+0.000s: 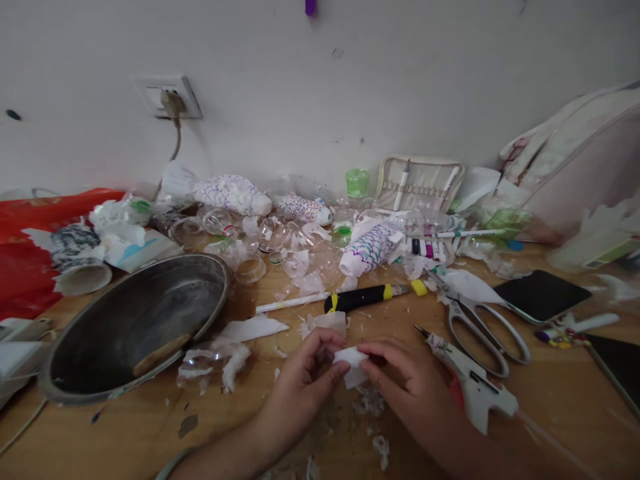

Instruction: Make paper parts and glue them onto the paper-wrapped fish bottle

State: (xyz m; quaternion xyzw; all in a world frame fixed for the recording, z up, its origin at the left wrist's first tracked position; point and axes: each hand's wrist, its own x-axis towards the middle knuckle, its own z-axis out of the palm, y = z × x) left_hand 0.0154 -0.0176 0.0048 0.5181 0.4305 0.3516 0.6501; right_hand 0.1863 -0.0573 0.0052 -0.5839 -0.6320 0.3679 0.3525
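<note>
My left hand (303, 380) and my right hand (405, 383) meet low in the middle of the wooden table (550, 400). Both pinch a small white scrap of paper (353, 365) between thumbs and fingertips, just above the tabletop. White shreds (370, 403) lie under the hands. A black and yellow utility knife (363, 297) lies just beyond them. A white glue gun (473, 383) rests right of my right hand, and scissors (480, 323) lie past it.
A metal bowl (135, 327) sits at left, a red bag (25, 253) behind it. Decorated fish-shaped bottles (230, 193) (373, 248), cut clear plastic, a pen case (420, 181), a phone (543, 295) and a backpack (575, 167) crowd the back by the wall.
</note>
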